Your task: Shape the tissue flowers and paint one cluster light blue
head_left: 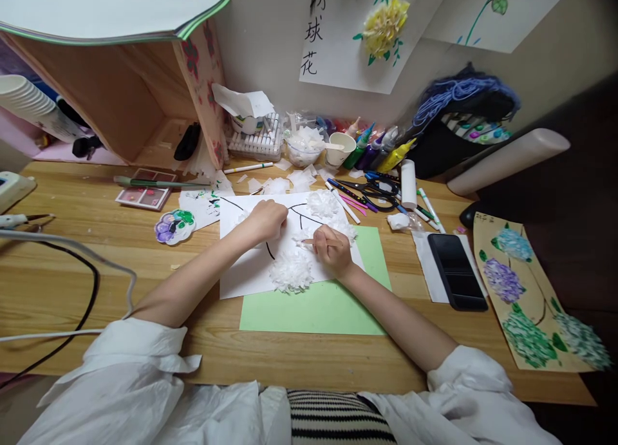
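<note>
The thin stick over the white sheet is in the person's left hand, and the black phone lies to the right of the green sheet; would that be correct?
Not quite: the head view shows the thin stick over the white sheet in the right hand. The black phone does lie to the right of the green sheet.

Left grip [271, 219]: fingertips turned under, anything pinched there hidden. Left forearm [207, 274] covers part of drawn black branches and most of one paper bloom [240, 218]. Thin stick [333, 243]: middle hidden inside right grip [332, 248], tip too small to tell. Green sheet [313, 313]: upper part under white sheet [241, 271]. Wall poster [338, 58]: top cut off. Stacked cups [33, 104]: cut off by left edge. Writing on tan flower picture [519, 303]: too small to read.
</note>
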`<act>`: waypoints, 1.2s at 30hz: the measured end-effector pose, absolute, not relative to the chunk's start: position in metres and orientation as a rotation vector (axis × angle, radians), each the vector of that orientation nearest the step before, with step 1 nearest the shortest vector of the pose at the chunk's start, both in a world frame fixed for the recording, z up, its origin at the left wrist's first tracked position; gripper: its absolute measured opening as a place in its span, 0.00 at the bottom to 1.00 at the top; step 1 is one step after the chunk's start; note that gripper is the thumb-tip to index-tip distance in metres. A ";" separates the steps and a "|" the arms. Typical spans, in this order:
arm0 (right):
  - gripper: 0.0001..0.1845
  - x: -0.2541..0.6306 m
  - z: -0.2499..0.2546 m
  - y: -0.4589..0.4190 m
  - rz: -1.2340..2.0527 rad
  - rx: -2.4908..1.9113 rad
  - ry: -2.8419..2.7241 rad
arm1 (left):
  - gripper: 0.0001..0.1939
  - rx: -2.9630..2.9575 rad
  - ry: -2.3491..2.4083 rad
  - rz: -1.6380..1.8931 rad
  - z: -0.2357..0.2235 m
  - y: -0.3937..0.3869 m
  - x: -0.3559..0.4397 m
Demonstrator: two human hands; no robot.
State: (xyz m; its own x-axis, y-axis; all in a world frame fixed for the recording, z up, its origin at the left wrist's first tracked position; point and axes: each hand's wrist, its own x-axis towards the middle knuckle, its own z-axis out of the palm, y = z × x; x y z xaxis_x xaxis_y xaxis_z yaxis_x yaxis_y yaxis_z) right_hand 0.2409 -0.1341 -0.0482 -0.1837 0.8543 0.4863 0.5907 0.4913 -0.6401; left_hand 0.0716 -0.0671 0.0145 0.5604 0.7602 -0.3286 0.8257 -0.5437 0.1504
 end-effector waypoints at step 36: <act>0.22 0.223 -0.019 -0.101 0.692 -1.392 -1.792 | 0.12 2.486 1.321 -0.290 0.014 -0.067 0.071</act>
